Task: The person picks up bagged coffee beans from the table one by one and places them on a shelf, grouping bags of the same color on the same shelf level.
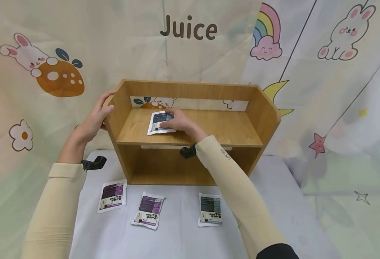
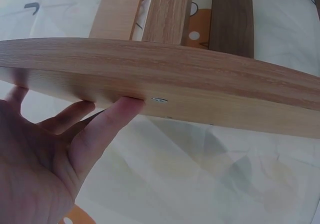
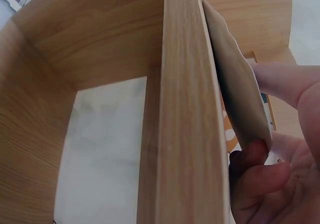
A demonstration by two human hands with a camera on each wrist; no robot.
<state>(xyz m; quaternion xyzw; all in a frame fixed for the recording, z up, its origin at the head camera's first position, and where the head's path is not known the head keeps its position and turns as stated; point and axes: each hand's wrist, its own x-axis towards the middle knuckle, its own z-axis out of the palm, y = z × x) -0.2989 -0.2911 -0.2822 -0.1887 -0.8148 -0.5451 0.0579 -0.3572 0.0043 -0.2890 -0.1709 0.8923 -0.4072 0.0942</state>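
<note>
My right hand [image 1: 185, 123] grips a flat white pouch with a dark blue label [image 1: 156, 118] over the upper board, left of its middle. The right wrist view shows the plain back of the pouch [image 3: 240, 79] between thumb and curled fingers, tilted close beside the board's front edge. Against the outer left side of the two-tier wooden shelf [image 1: 229, 126], my left hand [image 1: 93, 120] rests its fingertips. Its fingers are extended and spread in the left wrist view, touching the side panel [image 2: 200, 106].
On the white tablecloth [image 1: 177, 237] before the shelf lie two purple-labelled pouches, one at left [image 1: 112, 196] and one nearer the middle [image 1: 148, 211]. A dark green-labelled pouch [image 1: 210, 210] lies right of them, by my right forearm. A printed cloth [image 1: 112, 46] hangs behind.
</note>
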